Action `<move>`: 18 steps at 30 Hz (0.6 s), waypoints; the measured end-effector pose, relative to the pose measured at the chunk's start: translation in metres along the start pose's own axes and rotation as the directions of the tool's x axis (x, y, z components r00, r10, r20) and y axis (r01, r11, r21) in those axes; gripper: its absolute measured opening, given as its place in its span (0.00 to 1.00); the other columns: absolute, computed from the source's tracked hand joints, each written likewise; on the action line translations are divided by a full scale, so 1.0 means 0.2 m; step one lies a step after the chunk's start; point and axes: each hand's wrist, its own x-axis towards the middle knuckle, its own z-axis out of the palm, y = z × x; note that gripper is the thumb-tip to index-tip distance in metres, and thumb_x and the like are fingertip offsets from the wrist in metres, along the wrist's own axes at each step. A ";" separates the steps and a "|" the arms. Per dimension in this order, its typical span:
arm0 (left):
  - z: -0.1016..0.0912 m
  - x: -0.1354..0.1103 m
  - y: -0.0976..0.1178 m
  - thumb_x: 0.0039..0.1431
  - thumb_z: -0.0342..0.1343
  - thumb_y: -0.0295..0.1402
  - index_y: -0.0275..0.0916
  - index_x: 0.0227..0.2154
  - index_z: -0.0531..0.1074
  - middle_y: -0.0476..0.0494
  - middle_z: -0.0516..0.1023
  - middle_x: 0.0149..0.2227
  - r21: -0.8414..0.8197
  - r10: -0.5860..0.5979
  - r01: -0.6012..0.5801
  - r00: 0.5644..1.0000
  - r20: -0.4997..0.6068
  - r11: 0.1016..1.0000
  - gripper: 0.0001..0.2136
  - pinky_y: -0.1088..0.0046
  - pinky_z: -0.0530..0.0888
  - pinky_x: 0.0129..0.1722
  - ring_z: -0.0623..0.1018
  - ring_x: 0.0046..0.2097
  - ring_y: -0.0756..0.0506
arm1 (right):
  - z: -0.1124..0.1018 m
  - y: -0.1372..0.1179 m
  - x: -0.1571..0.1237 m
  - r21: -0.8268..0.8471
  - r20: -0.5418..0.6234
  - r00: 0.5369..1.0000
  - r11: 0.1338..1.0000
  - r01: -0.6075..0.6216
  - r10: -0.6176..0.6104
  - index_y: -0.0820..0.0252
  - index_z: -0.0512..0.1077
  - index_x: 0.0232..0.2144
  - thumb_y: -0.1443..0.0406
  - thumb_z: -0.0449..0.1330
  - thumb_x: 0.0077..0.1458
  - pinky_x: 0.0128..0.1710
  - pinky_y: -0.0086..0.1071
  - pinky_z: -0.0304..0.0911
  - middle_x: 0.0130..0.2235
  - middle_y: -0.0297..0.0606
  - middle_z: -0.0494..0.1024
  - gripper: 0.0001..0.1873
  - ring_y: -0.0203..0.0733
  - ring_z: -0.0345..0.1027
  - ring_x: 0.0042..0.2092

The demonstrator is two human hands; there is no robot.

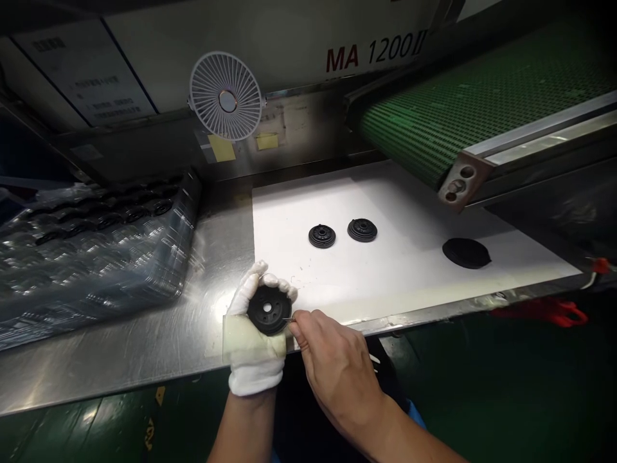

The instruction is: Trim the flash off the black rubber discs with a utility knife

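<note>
My left hand [258, 350], in a white glove with a yellowish palm patch, is closed around a black plastic wheel [270, 325]. The wheel has a hole in its middle and is tilted to face me. Bare and pinched, my right hand [340, 366] meets the wheel's lower right edge with a thin metal blade [288, 319]. Only the blade's tip shows; the rest is hidden in the fingers. On the white sheet [299, 199] beyond lie two more black wheels, a left one [322, 236] and a right one [362, 230]. A black disc [465, 253] lies farther right.
Stacked clear plastic trays [168, 257] with black parts stand at the left on the metal table [120, 347]. A green conveyor belt [448, 122] overhangs the sheet at the right. A white fan [226, 96] stands at the back. Red-handled scissors [544, 311] hang below the table's edge.
</note>
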 end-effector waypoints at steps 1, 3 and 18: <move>0.01 0.00 -0.01 0.56 0.55 0.28 0.37 0.35 0.73 0.49 0.70 0.25 -0.005 0.022 -0.022 1.000 -0.020 1.000 0.04 0.71 0.74 0.32 0.72 0.29 0.50 | 0.01 -0.01 0.00 0.008 0.005 1.000 1.000 0.004 -0.004 0.57 0.65 0.31 0.60 0.37 0.71 0.27 0.35 0.42 0.27 0.32 0.66 0.22 0.40 0.58 0.26; 0.01 0.00 -0.01 0.56 0.56 0.27 0.38 0.36 0.73 0.50 0.69 0.26 -0.020 0.069 -0.070 0.997 -0.046 0.997 0.05 0.72 0.74 0.33 0.72 0.29 0.51 | 0.01 -0.02 -0.01 0.023 0.018 1.000 1.000 0.015 -0.016 0.57 0.65 0.32 0.60 0.37 0.71 0.28 0.34 0.44 0.28 0.33 0.66 0.21 0.40 0.60 0.28; 0.00 0.01 0.00 0.56 0.55 0.26 0.36 0.33 0.73 0.50 0.71 0.24 -0.049 0.003 -0.004 0.999 -0.033 0.999 0.04 0.72 0.75 0.33 0.73 0.28 0.51 | -0.01 -0.01 0.00 0.051 -0.001 1.000 0.999 0.020 -0.020 0.57 0.65 0.31 0.60 0.37 0.71 0.27 0.34 0.43 0.27 0.33 0.66 0.22 0.38 0.58 0.26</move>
